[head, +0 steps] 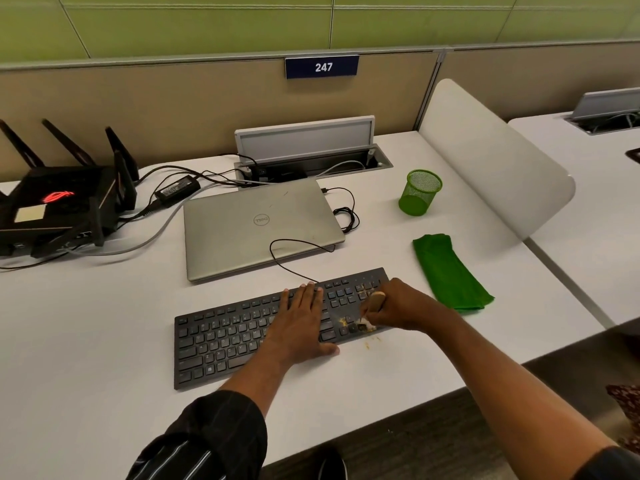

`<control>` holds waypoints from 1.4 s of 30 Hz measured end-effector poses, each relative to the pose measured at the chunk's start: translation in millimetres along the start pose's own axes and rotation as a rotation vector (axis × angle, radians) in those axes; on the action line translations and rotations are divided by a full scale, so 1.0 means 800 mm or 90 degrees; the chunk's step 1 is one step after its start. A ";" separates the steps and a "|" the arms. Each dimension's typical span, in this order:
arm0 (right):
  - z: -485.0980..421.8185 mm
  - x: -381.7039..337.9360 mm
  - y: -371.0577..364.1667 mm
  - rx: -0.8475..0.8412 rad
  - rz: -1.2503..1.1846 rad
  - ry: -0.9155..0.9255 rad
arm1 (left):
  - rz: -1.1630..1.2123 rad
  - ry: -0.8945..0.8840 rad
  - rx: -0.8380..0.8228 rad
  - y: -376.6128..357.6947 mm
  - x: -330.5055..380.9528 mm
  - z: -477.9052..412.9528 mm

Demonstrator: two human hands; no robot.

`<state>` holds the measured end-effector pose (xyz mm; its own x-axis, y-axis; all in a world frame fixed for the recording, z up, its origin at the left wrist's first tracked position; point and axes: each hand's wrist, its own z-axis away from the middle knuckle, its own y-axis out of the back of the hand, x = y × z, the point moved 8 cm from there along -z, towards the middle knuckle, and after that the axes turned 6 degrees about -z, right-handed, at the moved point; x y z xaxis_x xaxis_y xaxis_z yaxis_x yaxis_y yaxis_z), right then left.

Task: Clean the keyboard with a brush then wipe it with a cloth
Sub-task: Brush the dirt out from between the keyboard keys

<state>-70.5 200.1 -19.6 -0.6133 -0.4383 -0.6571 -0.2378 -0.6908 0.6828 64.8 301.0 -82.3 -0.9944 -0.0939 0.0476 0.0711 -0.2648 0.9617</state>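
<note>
A black keyboard (221,337) lies at a slant on the white desk (104,341). My left hand (301,323) rests flat on its middle keys, fingers straight. Over the keyboard's right end, my right hand (401,304) grips a brush with a wooden handle (376,300); its bristles point down at the keys and are mostly hidden by the hand. Yellowish crumbs (346,322) lie on the right-hand keys, and a few have spilled onto the desk just in front. A folded green cloth (450,271) lies on the desk to the right of the keyboard.
A closed silver laptop (256,226) sits behind the keyboard, with the keyboard's thin black cable looping over it. A green mesh cup (419,192) stands at the back right. A black router (59,209) and a power adapter (176,188) occupy the back left. A white divider (491,157) borders the right side.
</note>
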 end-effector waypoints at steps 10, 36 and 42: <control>0.004 -0.007 0.015 0.085 -0.068 0.050 | 0.001 0.001 -0.004 0.000 0.001 0.001; -0.029 -0.035 -0.029 0.043 -0.028 0.052 | -0.002 -0.001 0.004 0.004 -0.001 0.000; -0.033 -0.031 -0.008 0.057 -0.044 0.062 | -0.008 -0.004 0.009 0.003 -0.001 0.000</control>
<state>-33.9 200.2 -16.2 -0.5177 -0.4482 -0.7288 -0.3466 -0.6689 0.6576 65.6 300.4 -80.4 -0.9957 -0.0844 0.0377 0.0580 -0.2530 0.9657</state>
